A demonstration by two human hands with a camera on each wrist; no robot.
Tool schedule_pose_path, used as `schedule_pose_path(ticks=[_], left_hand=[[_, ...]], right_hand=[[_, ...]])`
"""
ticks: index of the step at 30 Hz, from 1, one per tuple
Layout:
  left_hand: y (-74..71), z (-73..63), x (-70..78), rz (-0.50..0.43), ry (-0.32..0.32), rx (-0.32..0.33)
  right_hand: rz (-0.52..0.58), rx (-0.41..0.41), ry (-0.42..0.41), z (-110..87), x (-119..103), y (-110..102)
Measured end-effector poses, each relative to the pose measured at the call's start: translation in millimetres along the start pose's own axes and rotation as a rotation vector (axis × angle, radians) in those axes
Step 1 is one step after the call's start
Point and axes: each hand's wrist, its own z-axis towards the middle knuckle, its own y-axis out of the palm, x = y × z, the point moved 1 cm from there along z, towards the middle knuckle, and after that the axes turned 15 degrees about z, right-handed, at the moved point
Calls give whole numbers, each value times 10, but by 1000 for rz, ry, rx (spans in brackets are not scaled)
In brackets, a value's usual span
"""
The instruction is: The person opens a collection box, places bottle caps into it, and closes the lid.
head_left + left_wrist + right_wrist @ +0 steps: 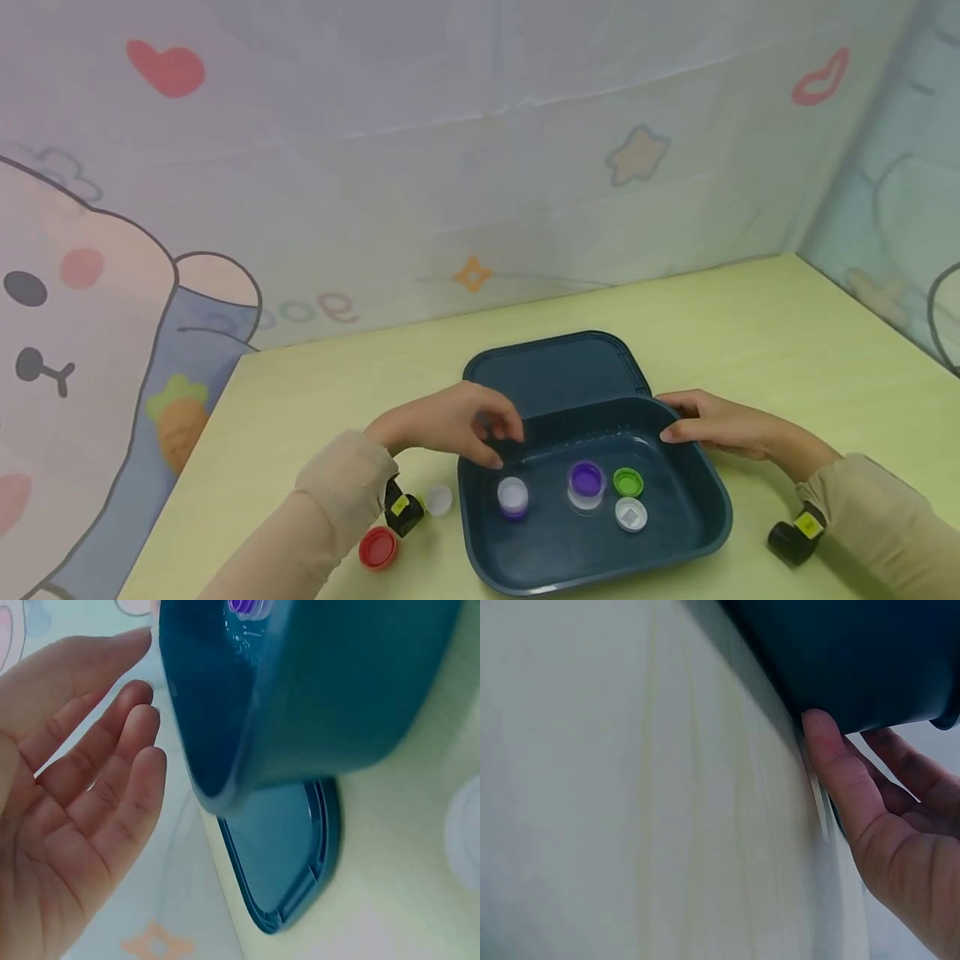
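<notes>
A dark teal plastic box (592, 575) lies on the table, holding several small round containers or caps. Inside are a clear-and-purple one (513, 495), another purple-topped tub (587, 480), a green one (628, 482) and a white one (631, 515) with a printed square. My right hand (723, 427) grips the box's back right corner, thumb over the rim and other fingers against the outside wall. Above the left rim hovers my left hand (457, 421), its fingers loosely bent with nothing between them. In the left wrist view that hand (90, 787) is apart from the box wall.
Behind the box lies its matching flat lid (555, 371). On the table to the left are a red round cap (378, 548) and a whitish round disc (438, 500). A printed cloth backdrop (420, 167) rises behind the table.
</notes>
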Motion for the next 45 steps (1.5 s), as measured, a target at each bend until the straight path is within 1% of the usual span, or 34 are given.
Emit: schedule_pose_path(ticks=[8,12,16,19,22,26,30,37,41,45], left_hand=[[-5,-180,-126,-99,-63,43],[17,-244,-197,-135,-73,71],[83,-312,-283,-185,-85,132],[138,-376,-370,-225,-110,180],[174,-442,-455,-249,-137,199],[216,-513,-544,-266,-171,190],[271,-564,-602,-286,-202,182],[384,-615,-712,-338,-218,171],[468,-644,-767,-363,-232,141],[533,-663,-800,-352,-231,91]], right_hand=[[39,-23,-6,-5,25,3],[38,-31,-16,6,28,0],[29,-33,-20,16,24,0],[24,-28,-15,21,21,3],[26,-24,-13,30,18,10],[19,-14,-13,40,11,23],[8,1,-6,45,2,32],[10,-2,-6,50,-4,29],[24,-13,-11,50,0,30],[32,-25,-21,47,-3,36]])
